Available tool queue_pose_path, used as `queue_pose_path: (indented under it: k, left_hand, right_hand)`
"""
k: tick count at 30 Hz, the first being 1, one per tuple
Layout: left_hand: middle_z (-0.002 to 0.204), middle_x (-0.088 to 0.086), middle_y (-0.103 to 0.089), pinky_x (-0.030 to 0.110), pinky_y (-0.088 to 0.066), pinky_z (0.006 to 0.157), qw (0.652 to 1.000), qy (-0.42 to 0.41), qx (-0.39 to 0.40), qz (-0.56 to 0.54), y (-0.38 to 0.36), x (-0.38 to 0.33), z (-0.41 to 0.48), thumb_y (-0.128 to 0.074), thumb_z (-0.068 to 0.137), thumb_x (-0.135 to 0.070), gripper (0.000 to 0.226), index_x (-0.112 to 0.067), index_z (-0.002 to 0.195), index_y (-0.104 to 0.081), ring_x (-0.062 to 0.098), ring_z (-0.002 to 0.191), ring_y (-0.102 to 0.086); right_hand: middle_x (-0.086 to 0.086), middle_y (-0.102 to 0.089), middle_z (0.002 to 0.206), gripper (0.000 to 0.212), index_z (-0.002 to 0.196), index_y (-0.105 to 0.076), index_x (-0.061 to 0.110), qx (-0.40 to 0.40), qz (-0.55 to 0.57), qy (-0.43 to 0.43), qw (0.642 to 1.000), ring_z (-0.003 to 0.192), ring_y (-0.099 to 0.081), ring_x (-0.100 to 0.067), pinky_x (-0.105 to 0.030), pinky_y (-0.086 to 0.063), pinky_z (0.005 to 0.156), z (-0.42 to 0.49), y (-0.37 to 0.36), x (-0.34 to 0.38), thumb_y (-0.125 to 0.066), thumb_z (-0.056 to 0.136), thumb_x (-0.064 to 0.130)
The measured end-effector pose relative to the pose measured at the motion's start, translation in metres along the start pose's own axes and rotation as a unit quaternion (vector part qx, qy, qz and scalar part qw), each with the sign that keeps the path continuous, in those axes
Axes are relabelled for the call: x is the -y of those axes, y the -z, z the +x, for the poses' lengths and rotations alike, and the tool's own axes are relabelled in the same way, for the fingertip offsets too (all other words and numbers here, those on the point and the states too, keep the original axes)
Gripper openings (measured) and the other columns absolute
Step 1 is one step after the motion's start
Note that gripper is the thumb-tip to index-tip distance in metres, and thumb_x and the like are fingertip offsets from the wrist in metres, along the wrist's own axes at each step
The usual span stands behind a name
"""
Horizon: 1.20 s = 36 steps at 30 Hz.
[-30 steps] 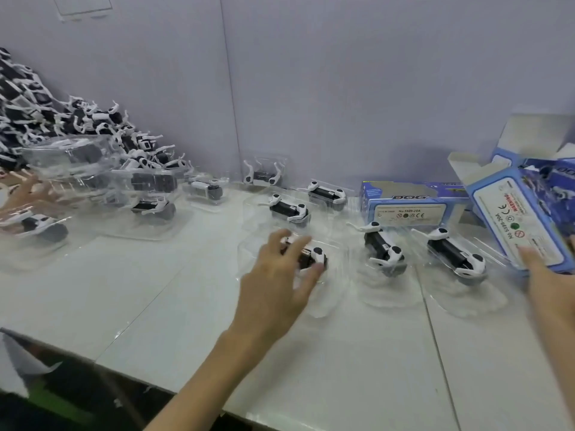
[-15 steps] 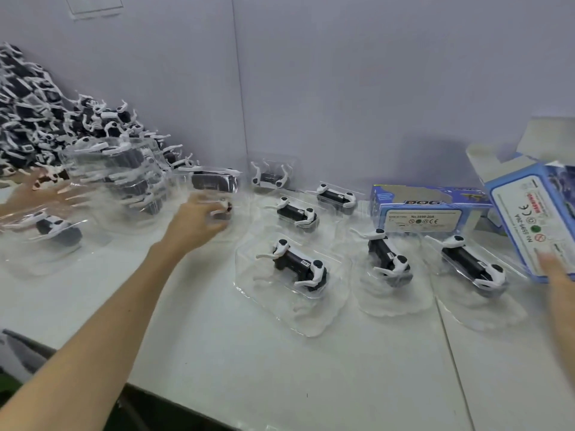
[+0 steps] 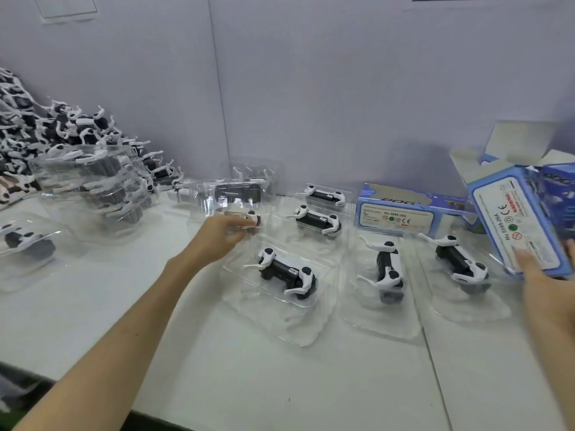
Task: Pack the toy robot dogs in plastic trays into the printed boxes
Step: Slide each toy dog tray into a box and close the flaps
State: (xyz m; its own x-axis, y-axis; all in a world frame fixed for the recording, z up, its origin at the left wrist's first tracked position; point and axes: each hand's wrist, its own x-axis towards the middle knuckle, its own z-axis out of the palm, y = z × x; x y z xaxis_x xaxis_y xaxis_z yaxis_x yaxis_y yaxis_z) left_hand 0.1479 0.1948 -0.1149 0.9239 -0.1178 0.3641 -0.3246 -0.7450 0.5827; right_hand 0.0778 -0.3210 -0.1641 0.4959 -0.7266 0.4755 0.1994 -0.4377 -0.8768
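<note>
Left fingers point(image 3: 241, 227): the left hand point(image 3: 217, 241) pinches a clear plastic tray holding a black-and-white toy robot dog point(image 3: 231, 197), mid-frame and blurred.
Right fingers point(image 3: 526, 262): the right hand point(image 3: 550, 297) grips the open-flapped blue printed box point(image 3: 522, 225), right edge of the frame.
Risk: the flimsy tray may flex and spill the dog.
In the way: three filled trays point(image 3: 311, 325) lie on the white table point(image 3: 280, 387) between the hands.

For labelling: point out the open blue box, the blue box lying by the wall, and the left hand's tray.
open blue box point(image 3: 522, 225): head view, white label panel.
blue box by the wall point(image 3: 396, 214): head view, white label panel.
clear tray point(image 3: 217, 202): head view, transparent front wall.
</note>
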Motion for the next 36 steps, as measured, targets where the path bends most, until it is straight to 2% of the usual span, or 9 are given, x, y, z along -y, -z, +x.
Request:
queue_pose_path:
  k: [3,8,11,14,17,22,26,30,36]
  left_hand:
    - [0.111,-0.008,-0.071,-0.002,-0.039,0.077,0.999,0.02,-0.009,-0.033,0.007,0.0,-0.002,-0.061,0.097,-0.004,0.024,-0.015,0.11,-0.078,0.007,0.101,-0.062]
    - [0.115,-0.006,-0.071,0.025,-0.046,0.087,0.996,0.05,0.038,0.06,0.014,-0.02,-0.005,-0.063,0.098,-0.017,0.018,-0.022,0.105,-0.079,0.013,0.104,-0.061]
    - [0.108,-0.014,-0.074,0.036,-0.054,0.089,0.992,0.048,-0.021,0.113,0.011,-0.053,-0.015,-0.063,0.097,-0.027,0.016,-0.031,0.104,-0.077,0.011,0.103,-0.067]
    - [0.092,-0.025,-0.074,0.025,-0.058,0.077,0.996,-0.006,-0.027,-0.089,0.001,-0.102,-0.028,-0.074,0.086,-0.045,0.025,-0.037,0.11,-0.072,-0.004,0.087,-0.07]
    - [0.115,-0.017,-0.073,0.025,-0.057,0.085,0.957,-0.005,0.138,-0.255,-0.019,-0.143,-0.036,-0.079,0.073,-0.057,0.07,-0.036,0.135,-0.056,0.0,0.1,-0.07]
    - [0.148,-0.021,-0.045,0.024,-0.047,0.103,0.915,-0.012,0.173,-0.364,-0.057,-0.16,-0.039,-0.085,0.063,-0.053,0.111,-0.044,0.155,-0.022,-0.003,0.133,-0.049]
    - [0.155,-0.023,-0.033,0.027,-0.036,0.113,0.926,-0.028,0.108,-0.361,-0.071,-0.173,-0.036,-0.081,0.053,-0.067,0.128,-0.047,0.157,-0.008,-0.002,0.142,-0.035]
    - [0.137,-0.036,-0.041,0.024,-0.05,0.102,0.943,-0.07,0.03,-0.323,-0.077,-0.193,-0.038,-0.087,0.049,-0.07,0.109,-0.072,0.133,-0.019,-0.005,0.13,-0.047]
    - [0.148,-0.026,-0.021,0.045,-0.028,0.121,0.971,-0.039,-0.036,-0.232,-0.072,-0.201,-0.041,-0.079,0.043,-0.083,0.143,-0.043,0.156,-0.001,0.004,0.146,-0.019]
  right_hand:
    - [0.007,-0.043,0.155,0.087,0.149,-0.037,0.039,-0.001,-0.035,-0.013,0.999,0.139,-0.045,-0.016,-0.047,-0.041,0.112,0.01,0.003,0.003,-0.066,0.071,0.067]
    - [-0.006,-0.042,0.155,0.066,0.144,-0.051,0.026,-0.089,-0.054,0.241,0.965,0.141,-0.035,-0.001,-0.017,-0.029,0.115,-0.01,-0.008,0.054,-0.075,0.085,0.042]
    - [-0.018,-0.045,0.15,0.061,0.139,-0.057,0.008,-0.036,-0.055,0.341,0.938,0.137,-0.045,-0.025,-0.008,-0.025,0.111,-0.037,-0.021,0.084,-0.08,0.085,0.027]
    - [-0.022,-0.047,0.147,0.059,0.135,-0.058,0.002,0.009,-0.035,0.377,0.925,0.132,-0.048,-0.029,-0.008,-0.028,0.11,-0.058,-0.029,0.102,-0.079,0.083,0.022]
    - [-0.023,-0.048,0.145,0.06,0.134,-0.057,-0.001,0.024,0.006,0.39,0.921,0.137,-0.045,-0.014,-0.003,-0.033,0.103,-0.073,-0.034,0.113,-0.079,0.082,0.02]
    - [-0.007,-0.061,0.136,0.061,0.137,-0.056,0.006,0.15,0.199,0.174,0.953,0.126,-0.058,-0.014,-0.028,-0.056,0.091,-0.088,-0.044,0.123,-0.078,0.082,0.02]
    - [0.003,-0.073,0.111,0.035,0.119,-0.06,0.018,0.267,0.339,0.003,0.902,0.103,-0.071,-0.018,-0.031,-0.06,0.078,-0.096,-0.052,0.13,-0.071,0.086,0.025]
    - [0.019,-0.073,0.106,0.026,0.118,-0.056,0.027,0.35,0.318,0.006,0.881,0.098,-0.071,-0.005,-0.021,-0.058,0.068,-0.104,-0.058,0.129,-0.058,0.092,0.029]
    - [0.01,-0.074,0.104,0.036,0.118,-0.062,0.025,0.367,0.238,0.053,0.898,0.092,-0.071,-0.014,-0.021,-0.056,0.071,-0.101,-0.055,0.129,-0.063,0.086,0.042]
